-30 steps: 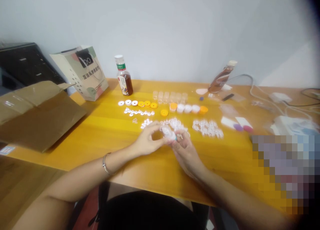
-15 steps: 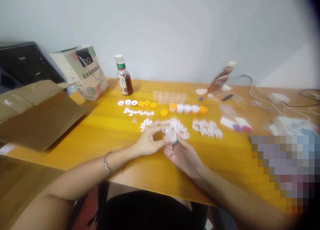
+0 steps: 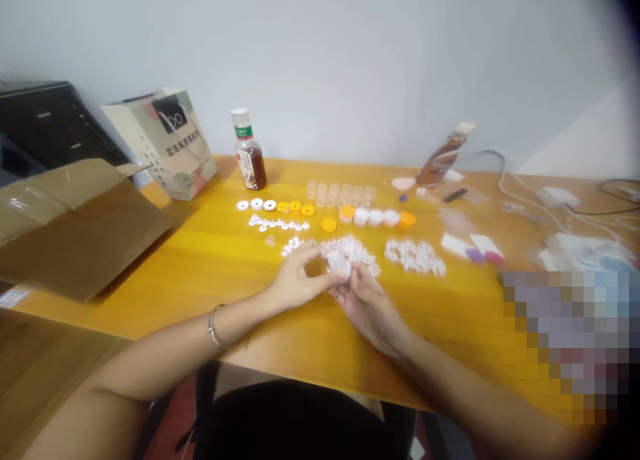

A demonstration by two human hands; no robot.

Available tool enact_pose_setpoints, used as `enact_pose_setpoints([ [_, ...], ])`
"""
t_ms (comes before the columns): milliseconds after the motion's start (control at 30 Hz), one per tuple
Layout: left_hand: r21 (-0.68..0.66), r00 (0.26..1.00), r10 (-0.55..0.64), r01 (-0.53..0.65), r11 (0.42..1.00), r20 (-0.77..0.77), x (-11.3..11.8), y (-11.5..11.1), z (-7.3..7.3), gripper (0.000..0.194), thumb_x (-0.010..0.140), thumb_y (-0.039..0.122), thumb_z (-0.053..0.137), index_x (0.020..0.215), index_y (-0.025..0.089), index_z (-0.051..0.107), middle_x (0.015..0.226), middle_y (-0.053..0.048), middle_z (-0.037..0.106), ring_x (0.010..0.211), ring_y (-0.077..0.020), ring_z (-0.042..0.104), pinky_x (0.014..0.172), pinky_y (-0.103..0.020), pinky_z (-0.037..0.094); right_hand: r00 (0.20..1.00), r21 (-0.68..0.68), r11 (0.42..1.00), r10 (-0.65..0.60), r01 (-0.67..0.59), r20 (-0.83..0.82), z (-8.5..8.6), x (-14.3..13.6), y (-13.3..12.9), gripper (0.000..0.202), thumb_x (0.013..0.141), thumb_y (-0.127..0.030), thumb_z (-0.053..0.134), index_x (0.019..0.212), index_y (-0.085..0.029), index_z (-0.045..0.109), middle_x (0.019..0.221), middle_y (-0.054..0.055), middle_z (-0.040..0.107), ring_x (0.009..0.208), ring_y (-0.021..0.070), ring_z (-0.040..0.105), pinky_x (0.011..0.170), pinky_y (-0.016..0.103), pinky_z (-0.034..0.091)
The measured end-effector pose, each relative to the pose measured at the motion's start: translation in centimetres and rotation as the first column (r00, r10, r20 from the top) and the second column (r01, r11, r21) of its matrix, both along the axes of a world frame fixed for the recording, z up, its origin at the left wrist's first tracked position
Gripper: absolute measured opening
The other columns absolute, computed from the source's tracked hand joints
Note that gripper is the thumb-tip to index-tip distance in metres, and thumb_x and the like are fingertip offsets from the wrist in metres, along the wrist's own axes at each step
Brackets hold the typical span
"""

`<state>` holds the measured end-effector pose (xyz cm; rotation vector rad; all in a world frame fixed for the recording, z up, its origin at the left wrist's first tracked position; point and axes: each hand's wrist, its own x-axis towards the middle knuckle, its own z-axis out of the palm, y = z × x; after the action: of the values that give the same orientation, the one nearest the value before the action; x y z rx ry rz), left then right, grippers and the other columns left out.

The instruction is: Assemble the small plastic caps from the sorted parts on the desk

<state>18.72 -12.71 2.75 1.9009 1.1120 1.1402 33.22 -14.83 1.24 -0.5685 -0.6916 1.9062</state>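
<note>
A small clear plastic container (image 3: 339,263) with a pale end is held between both hands above the table. My left hand (image 3: 300,277) grips its left side between thumb and fingers. From the right and below, the fingers of my right hand (image 3: 367,303) close on its lower end. Just beyond the hands lie a pile of white ring-like pieces (image 3: 356,248) and a cluster of small white pieces (image 3: 292,247). Behind them are a single yellow cap (image 3: 329,225) and a row of white and orange capped pieces (image 3: 376,217).
Clear cups (image 3: 333,195) stand in a row at the back, with white and yellow ring caps (image 3: 283,207) to their left. A tea bottle (image 3: 249,155), a paper bag (image 3: 173,147) and a cardboard box (image 3: 75,227) occupy the left. A tilted brown bottle (image 3: 444,155) and cables are on the right.
The container has turned in the fingers, and its blue-green end is now mostly hidden. The right fingers have shifted on it slightly. Nothing on the table has moved.
</note>
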Motion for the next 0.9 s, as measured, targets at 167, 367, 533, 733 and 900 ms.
enact_pose_setpoints([
  [167, 0.026, 0.997, 0.073, -0.074, 0.997, 0.031, 0.7, -0.4, -0.3, 0.020, 0.071, 0.034, 0.065, 0.074, 0.015, 0.059, 0.076, -0.002, 0.052, 0.075, -0.0146, 0.048, 0.072, -0.029, 0.039, 0.990, 0.109, 0.987, -0.124, 0.117, 0.064, -0.3, -0.4, -0.6, 0.023, 0.071, -0.029, 0.067, 0.084, -0.029, 0.047, 0.082, -0.005, 0.058, 0.084, 0.0130, 0.052, 0.084, 0.031, 0.039],
  [367, -0.002, 0.988, 0.130, -0.130, 0.991, 0.083, 1.5, -0.5, -0.7, 0.023, 0.069, 0.036, 0.067, 0.073, 0.016, 0.055, 0.075, 0.000, 0.051, 0.074, -0.0140, 0.048, 0.070, -0.028, 0.039, 0.965, 0.138, 0.971, -0.217, 0.197, 0.144, -0.4, -0.6, -0.6, 0.029, 0.068, -0.028, 0.069, 0.084, -0.030, 0.045, 0.091, -0.005, 0.059, 0.093, 0.0134, 0.053, 0.088, 0.031, 0.038],
  [533, 0.022, 0.989, 0.140, -0.141, 0.990, 0.046, 0.8, 0.1, -0.8, 0.029, 0.068, 0.039, 0.067, 0.070, 0.016, 0.050, 0.073, 0.001, 0.050, 0.071, -0.0133, 0.047, 0.067, -0.027, 0.037, 0.976, 0.138, 0.978, -0.173, 0.155, 0.135, -0.5, -0.3, 0.0, 0.026, 0.071, -0.027, 0.066, 0.086, -0.029, 0.046, 0.096, -0.003, 0.061, 0.096, 0.0144, 0.056, 0.088, 0.032, 0.039],
  [733, 0.338, 0.902, 0.199, -0.064, 0.939, -0.382, -0.5, 0.3, -0.4, 0.029, 0.071, 0.043, 0.064, 0.074, 0.017, 0.053, 0.081, -0.001, 0.056, 0.080, -0.0177, 0.049, 0.077, -0.035, 0.029, 0.945, 0.232, 0.973, -0.068, -0.008, 0.321, 0.4, 0.0, 0.5, 0.037, 0.068, -0.022, 0.069, 0.095, -0.029, 0.045, 0.090, -0.003, 0.065, 0.082, 0.0134, 0.061, 0.080, 0.031, 0.044],
  [900, 0.400, 0.870, 0.134, 0.078, 0.913, -0.475, -0.6, -0.4, -0.6, 0.050, 0.074, 0.048, 0.059, 0.113, 0.020, 0.047, 0.112, -0.009, 0.053, 0.101, -0.0242, 0.047, 0.086, -0.038, 0.028, 0.872, 0.301, 0.941, -0.271, 0.152, 0.407, 0.5, 1.0, 1.4, 0.029, 0.068, -0.027, 0.069, 0.089, -0.026, 0.050, 0.081, -0.003, 0.063, 0.071, 0.0129, 0.059, 0.065, 0.028, 0.047],
])
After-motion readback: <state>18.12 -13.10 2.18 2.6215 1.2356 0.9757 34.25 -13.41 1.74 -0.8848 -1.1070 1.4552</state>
